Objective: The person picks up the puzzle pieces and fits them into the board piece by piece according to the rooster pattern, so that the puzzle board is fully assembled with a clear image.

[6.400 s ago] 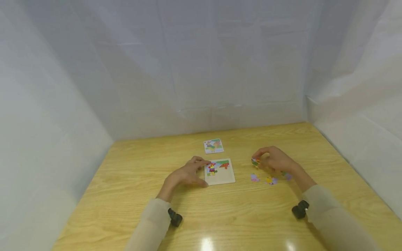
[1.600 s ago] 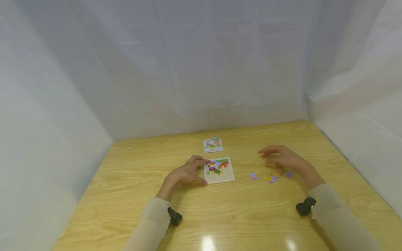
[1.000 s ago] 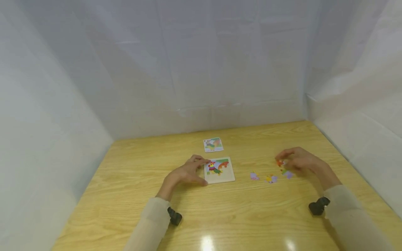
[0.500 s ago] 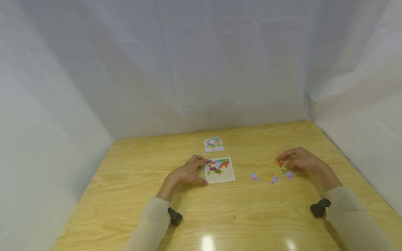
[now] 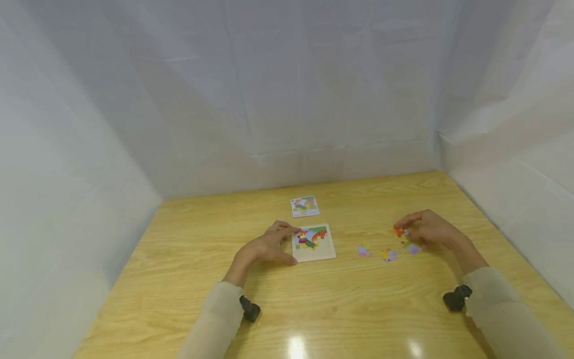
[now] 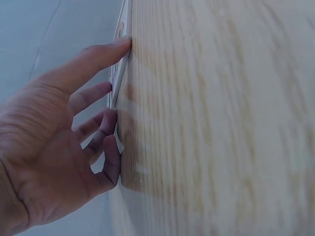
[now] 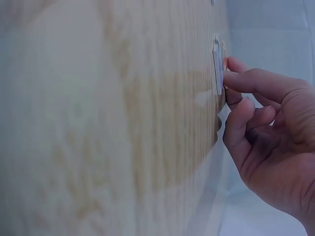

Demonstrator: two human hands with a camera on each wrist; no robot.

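The puzzle board lay flat near the middle of the tabletop, a pale wooden square whose upper half was filled with a bright picture of a bird in red, green and purple, while its lower part was bare wood. The left hand rested against the board's left edge, fingers spread and fairly straight, thumb at the near corner and fingertips at the far one. Only the head view showed the picture; the left wrist view gave just the thin edge of the board with the fingers pressed along it. The right hand sat well to the right of the board, its thumb and fingers curled narrowly around a small orange puzzle piece at the tabletop. In the right wrist view that piece appeared only as a pale sliver seen edge-on, pinched at the fingertips, so its colour could not be told there. Three loose pieces lay between the board and the right hand: a purple one, a yellow and purple one, and a green and purple one just beside the right hand. A small picture card lay beyond the board, showing the same bird.
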